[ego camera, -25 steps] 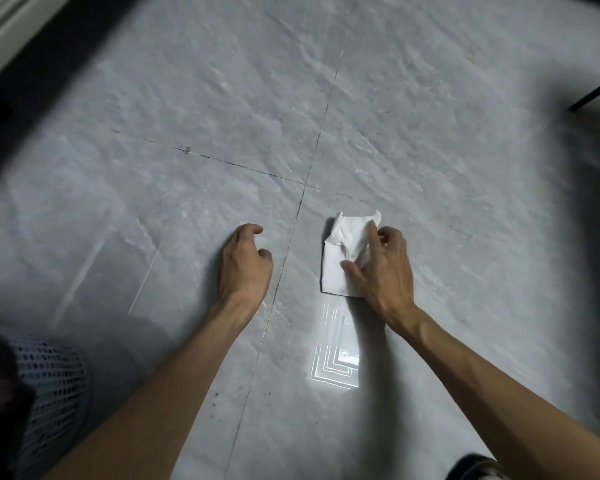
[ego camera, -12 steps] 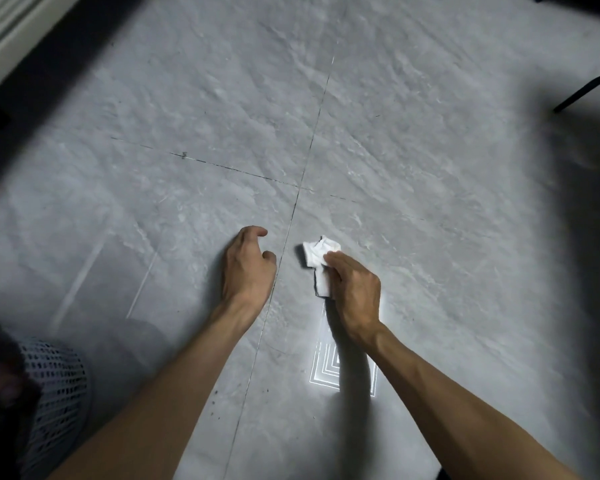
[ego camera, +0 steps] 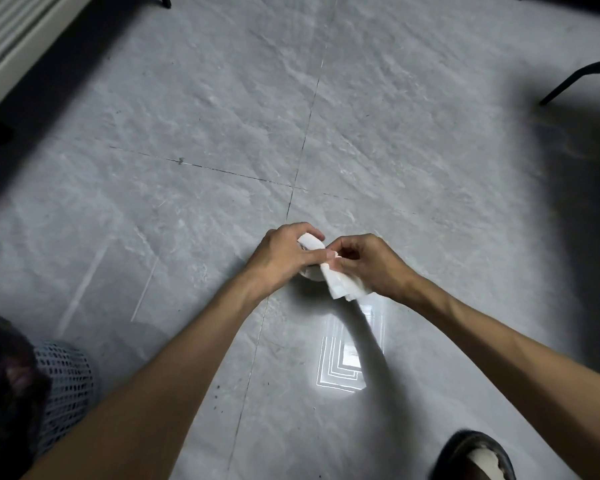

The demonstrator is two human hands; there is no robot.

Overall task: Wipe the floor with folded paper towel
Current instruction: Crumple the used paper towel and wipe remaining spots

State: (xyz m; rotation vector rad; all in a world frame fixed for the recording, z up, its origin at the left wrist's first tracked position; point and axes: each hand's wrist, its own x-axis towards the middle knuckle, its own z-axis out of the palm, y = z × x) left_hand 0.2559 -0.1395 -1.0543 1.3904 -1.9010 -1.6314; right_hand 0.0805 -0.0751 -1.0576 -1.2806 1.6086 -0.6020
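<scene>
A white paper towel [ego camera: 343,284], crumpled and partly folded, is held between both hands just above the grey tiled floor [ego camera: 194,140]. My left hand [ego camera: 281,256] grips its upper end, where a white corner shows past the fingers. My right hand [ego camera: 371,265] pinches the lower part, and folded layers hang below the palm. The middle of the towel is hidden by my fingers.
Tile seams cross just beyond my hands. A bright light reflection [ego camera: 343,362] lies on the floor near me. A dark shoe [ego camera: 475,457] is at the bottom right, a mesh-covered knee [ego camera: 63,386] at the bottom left. A black chair leg [ego camera: 575,81] stands at the far right, a white baseboard [ego camera: 21,46] at the far left.
My right hand lifted the towel off the floor and bunched it up. My left hand left the floor and moved right to take hold of the towel.
</scene>
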